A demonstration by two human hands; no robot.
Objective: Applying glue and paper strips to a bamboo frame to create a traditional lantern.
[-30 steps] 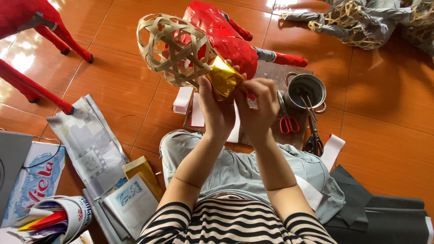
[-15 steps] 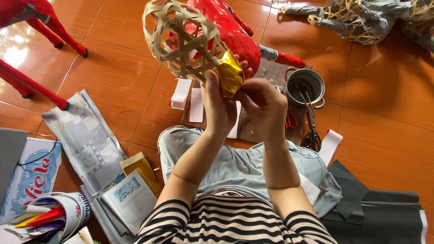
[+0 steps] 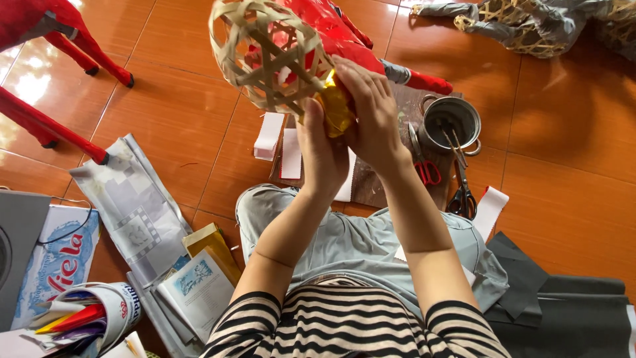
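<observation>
Left hand [image 3: 322, 149]: fingers pressed flat against gold foil [image 3: 336, 106], steadying it from below.
Right hand [image 3: 371, 109]: curled over the foil, pressing it.
Woven bamboo frame [image 3: 268, 56]: raised above the lap, partly covered in red paper [image 3: 331, 33].
Floor: metal pot [image 3: 450, 122], red-handled scissors [image 3: 424, 159].

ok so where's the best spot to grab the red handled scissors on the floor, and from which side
Probably by the red handle loops of the scissors, coming from the near side, the person's side. The loops point toward the person and lie open on the board, while the blades point away toward the metal pot, close to its wall.
</observation>
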